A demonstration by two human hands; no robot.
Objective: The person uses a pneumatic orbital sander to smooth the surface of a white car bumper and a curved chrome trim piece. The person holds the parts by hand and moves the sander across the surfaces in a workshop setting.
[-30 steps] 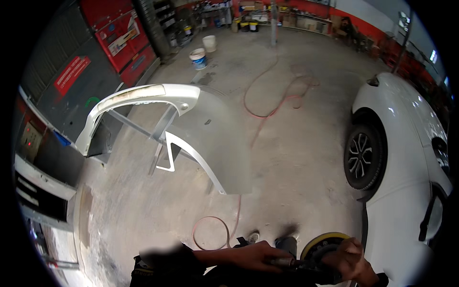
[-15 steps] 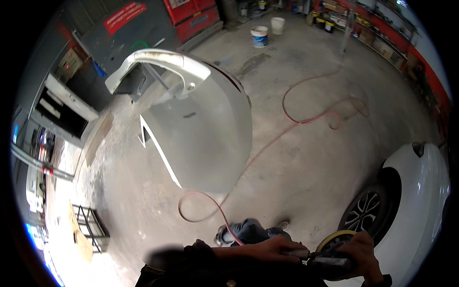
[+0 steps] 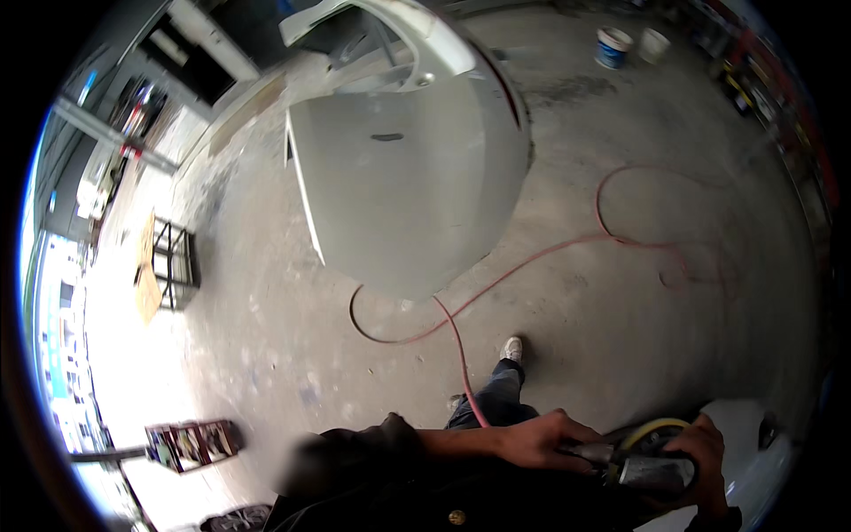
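I hold a round air sander (image 3: 651,461) with a yellow pad low at the right of the view. My left hand (image 3: 541,441) grips its rear handle, where a red air hose (image 3: 461,355) joins it. My right hand (image 3: 709,461) wraps over the sander's head. The hose runs up across the concrete floor in loops. A grey primed car door (image 3: 399,177) stands on a stand ahead of me, well away from both hands. My legs and a white shoe (image 3: 511,348) show below the door.
A white car body (image 3: 753,443) edges in at the lower right, beside the sander. Two buckets (image 3: 629,44) sit at the far top right. A black metal rack (image 3: 173,266) stands at the left, and a low crate (image 3: 191,441) lies at the lower left.
The view has swung left and down: the car door now sits top centre, the white car has slid almost out at the right. Both hands stay on the sander.
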